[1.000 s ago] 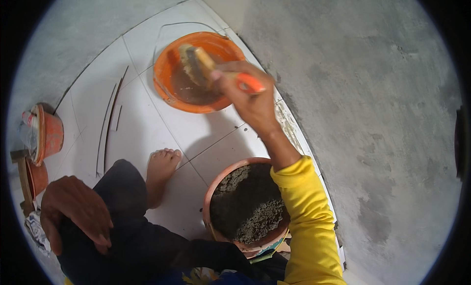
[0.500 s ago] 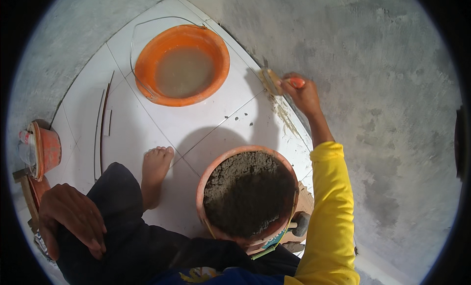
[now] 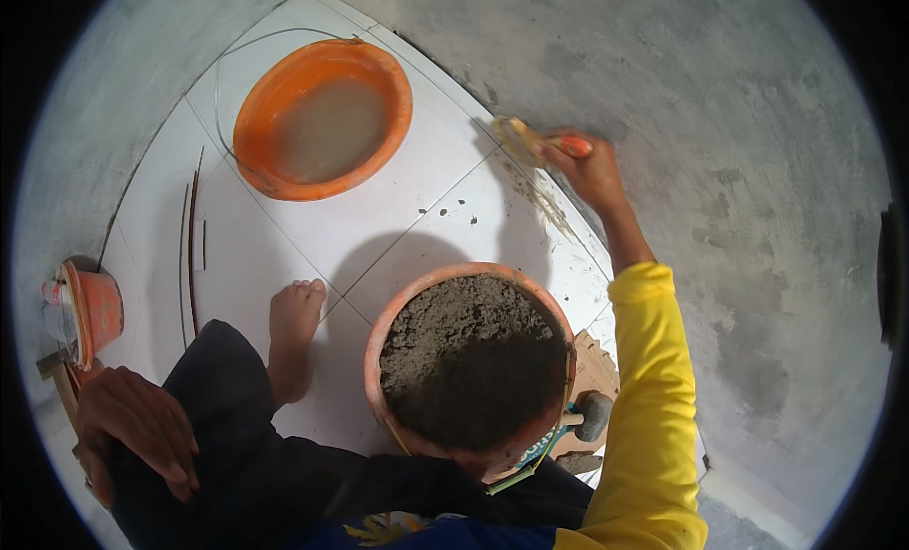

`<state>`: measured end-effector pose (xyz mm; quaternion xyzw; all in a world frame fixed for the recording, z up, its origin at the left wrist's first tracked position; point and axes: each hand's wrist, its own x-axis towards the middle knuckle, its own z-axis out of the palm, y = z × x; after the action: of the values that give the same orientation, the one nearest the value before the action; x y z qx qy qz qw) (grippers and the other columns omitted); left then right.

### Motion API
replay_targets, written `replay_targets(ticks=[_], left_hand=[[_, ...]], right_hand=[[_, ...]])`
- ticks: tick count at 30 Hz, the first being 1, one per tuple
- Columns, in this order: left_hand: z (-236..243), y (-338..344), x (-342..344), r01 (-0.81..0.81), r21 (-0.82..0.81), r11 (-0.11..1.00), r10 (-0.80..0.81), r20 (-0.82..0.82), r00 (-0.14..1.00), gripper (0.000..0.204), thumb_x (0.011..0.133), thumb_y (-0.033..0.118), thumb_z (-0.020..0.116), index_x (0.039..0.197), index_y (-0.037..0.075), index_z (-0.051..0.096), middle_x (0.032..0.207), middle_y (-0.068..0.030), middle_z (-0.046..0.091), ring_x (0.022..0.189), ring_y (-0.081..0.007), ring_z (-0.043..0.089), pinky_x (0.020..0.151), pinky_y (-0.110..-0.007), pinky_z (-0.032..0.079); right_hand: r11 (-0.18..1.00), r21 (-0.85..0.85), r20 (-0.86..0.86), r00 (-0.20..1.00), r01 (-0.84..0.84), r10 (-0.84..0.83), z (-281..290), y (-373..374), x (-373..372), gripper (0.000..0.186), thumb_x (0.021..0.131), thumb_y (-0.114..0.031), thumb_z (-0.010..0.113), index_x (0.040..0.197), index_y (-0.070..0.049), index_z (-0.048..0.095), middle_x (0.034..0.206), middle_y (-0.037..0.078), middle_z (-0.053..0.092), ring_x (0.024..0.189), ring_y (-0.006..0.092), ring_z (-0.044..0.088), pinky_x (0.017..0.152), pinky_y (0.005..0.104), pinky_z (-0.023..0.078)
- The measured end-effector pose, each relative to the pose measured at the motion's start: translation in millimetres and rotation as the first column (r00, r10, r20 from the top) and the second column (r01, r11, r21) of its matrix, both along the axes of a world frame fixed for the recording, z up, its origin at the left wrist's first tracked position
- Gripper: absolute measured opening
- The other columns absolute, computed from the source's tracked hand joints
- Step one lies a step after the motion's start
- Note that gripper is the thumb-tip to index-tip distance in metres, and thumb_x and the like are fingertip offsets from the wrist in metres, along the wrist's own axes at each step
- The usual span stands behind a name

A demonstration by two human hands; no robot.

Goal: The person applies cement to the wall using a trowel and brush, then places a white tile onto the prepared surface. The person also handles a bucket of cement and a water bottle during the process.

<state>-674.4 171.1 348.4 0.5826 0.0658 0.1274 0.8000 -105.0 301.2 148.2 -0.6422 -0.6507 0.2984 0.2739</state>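
My right hand (image 3: 589,176) is closed round a flat paintbrush (image 3: 517,141) with an orange-tipped handle. Its blurred bristle end is at the joint between the white tiled floor (image 3: 445,238) and the grey wall (image 3: 701,105). Wet grey-brown streaks (image 3: 544,204) run along the tile edge below the brush. My left hand (image 3: 142,427) rests on my bent left knee, fingers loosely stretched and holding nothing. Between my legs and the wall stands a bucket (image 3: 376,346) filled with grey mortar (image 3: 464,361). An orange basin (image 3: 398,124) of cloudy water sits further off, its wire handle lying to the left.
Thin dark rods (image 3: 192,257) lie on the left tiles. Beyond them stands a small orange bucket (image 3: 106,304) holding a clear plastic item. A hammer (image 3: 593,416) with a dark head lies on cardboard beside the mortar bucket. My bare foot (image 3: 291,332) is on the tiles.
The view has shifted a little, moving the basin leftward in the picture. My right hand has turned the brush slightly at the wall's foot. My left hand has stayed on the knee.
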Motion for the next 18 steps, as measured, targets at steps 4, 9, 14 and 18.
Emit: replay_targets(ticks=[4, 9, 14, 18], left_hand=[[-8.1, -0.5, -3.6, 0.079, -0.015, 0.997, -0.079, -0.003, 0.997, 0.073, 0.092, 0.044, 0.082, 0.134, -0.012, 0.062, 0.11, -0.0225, 0.078, 0.105, -0.0318, 0.078, 0.098, -0.043, 0.057], [-3.1, -1.9, 6.8, 0.041, -0.01, 0.999, -0.042, -0.044, 0.998, 0.072, 0.093, 0.045, 0.081, 0.133, -0.011, 0.063, 0.109, -0.0207, 0.078, 0.105, -0.032, 0.077, 0.096, -0.041, 0.058], [-13.5, -7.8, 23.9, -0.039, -0.015, 0.999, 0.039, 0.002, 0.999, 0.067, 0.095, 0.047, 0.078, 0.128, -0.01, 0.067, 0.102, -0.0191, 0.08, 0.097, -0.0305, 0.079, 0.091, -0.04, 0.06], [-5.2, -6.8, 43.1, -0.066, 0.005, 0.998, 0.066, -0.057, 0.996, 0.064, 0.097, 0.049, 0.075, 0.123, -0.009, 0.07, 0.097, -0.0182, 0.08, 0.091, -0.0291, 0.08, 0.088, -0.039, 0.062]], right_hand=[[0.993, -0.113, 0.006, 1.0, -0.023, 0.024, -12.1, -3.5, 9.7, 0.026, 0.092, -0.024, 0.079, 0.109, -0.004, 0.078, 0.086, 0.01, 0.076, 0.08, 0.017, 0.07, 0.079, 0.0345, 0.055], [0.979, -0.202, 0.111, 0.994, 0.024, -0.001, -9.2, -58.1, 50.6, 0.027, 0.091, -0.022, 0.079, 0.11, -0.004, 0.077, 0.093, 0.015, 0.078, 0.084, 0.0227, 0.072, 0.084, 0.037, 0.055], [0.967, -0.247, 0.184, 0.983, 0.064, -0.018, 1.4, -128.8, 107.3, 0.027, 0.092, -0.018, 0.079, 0.114, -0.003, 0.078, 0.096, 0.011, 0.078, 0.086, 0.0176, 0.07, 0.083, 0.0338, 0.055], [0.926, -0.337, 0.223, 0.97, 0.171, -0.098, 16.0, -181.8, 145.2, 0.027, 0.091, -0.016, 0.08, 0.114, -0.003, 0.078, 0.1, 0.013, 0.078, 0.089, 0.0201, 0.071, 0.085, 0.0352, 0.055]])
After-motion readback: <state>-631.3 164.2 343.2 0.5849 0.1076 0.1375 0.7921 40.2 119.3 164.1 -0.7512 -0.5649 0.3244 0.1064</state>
